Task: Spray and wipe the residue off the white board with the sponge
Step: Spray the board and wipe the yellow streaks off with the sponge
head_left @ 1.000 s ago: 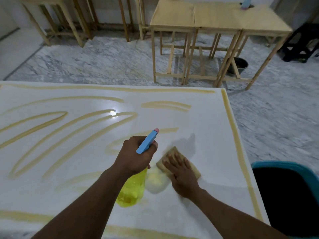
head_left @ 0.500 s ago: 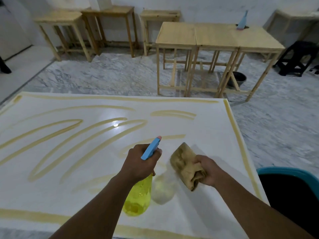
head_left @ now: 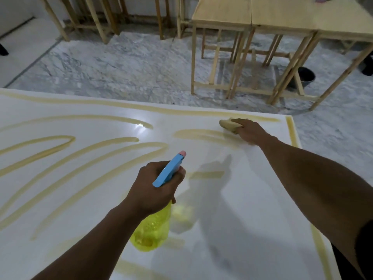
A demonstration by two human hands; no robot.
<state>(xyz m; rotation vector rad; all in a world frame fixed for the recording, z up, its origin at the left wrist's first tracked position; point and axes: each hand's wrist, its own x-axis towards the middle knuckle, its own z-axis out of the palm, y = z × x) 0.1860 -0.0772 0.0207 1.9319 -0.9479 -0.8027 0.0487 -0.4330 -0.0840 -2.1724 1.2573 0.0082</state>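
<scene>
At the far right corner of the white board my right hand is stretched out, its fingers curled over the sponge and pressing it onto the surface. My left hand is closer to my body. It is wrapped round the neck of the yellow spray bottle, whose blue head points away from me. I cannot tell whether the bottle's base touches the board.

The next stroke, I judge, turns on the short double streak of residue. It starts right at the sponge and runs off to the left, its long axis roughly parallel with the board's far edge. The sponge sits at its right end, so a pull leftward with my right hand should cover it. A far-edge band passes just beyond the sponge, and a right-edge band lies to its right. The long curved streaks lie well to the left, nearer my left hand than the sponge, and are not yet wiped.
</scene>
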